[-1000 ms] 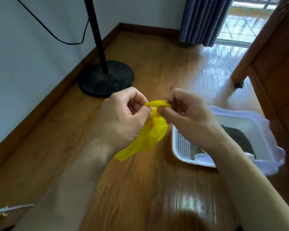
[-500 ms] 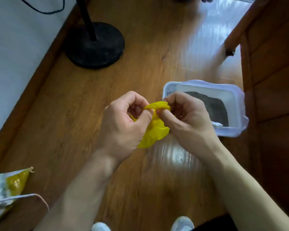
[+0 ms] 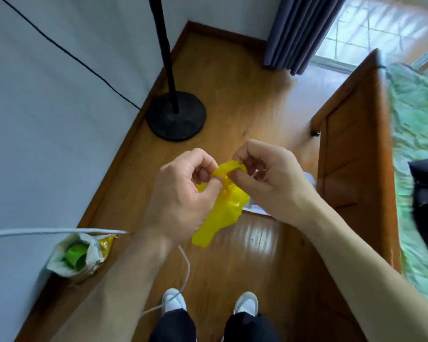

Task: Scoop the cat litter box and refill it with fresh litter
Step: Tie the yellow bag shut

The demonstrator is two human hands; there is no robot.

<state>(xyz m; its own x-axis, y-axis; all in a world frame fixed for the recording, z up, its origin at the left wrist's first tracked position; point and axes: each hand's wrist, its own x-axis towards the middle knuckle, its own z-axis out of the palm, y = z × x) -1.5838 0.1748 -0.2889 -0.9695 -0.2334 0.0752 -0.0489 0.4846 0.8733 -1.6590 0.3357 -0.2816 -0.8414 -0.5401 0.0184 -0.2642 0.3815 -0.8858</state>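
Now we stand higher, the box (image 3: 311,178) nearly hidden, left hand (image 3: 183,196) and right hand (image 3: 267,178) each pinching the yellow bag (image 3: 223,213) in a tight grip, probably knotting it before refilling.

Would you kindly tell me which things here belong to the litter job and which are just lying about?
Part of the job:
yellow bag, pinched by left hand and right hand
litter box, mostly hidden
open litter sack

Just lying about:
lamp stand
curtain
white cord
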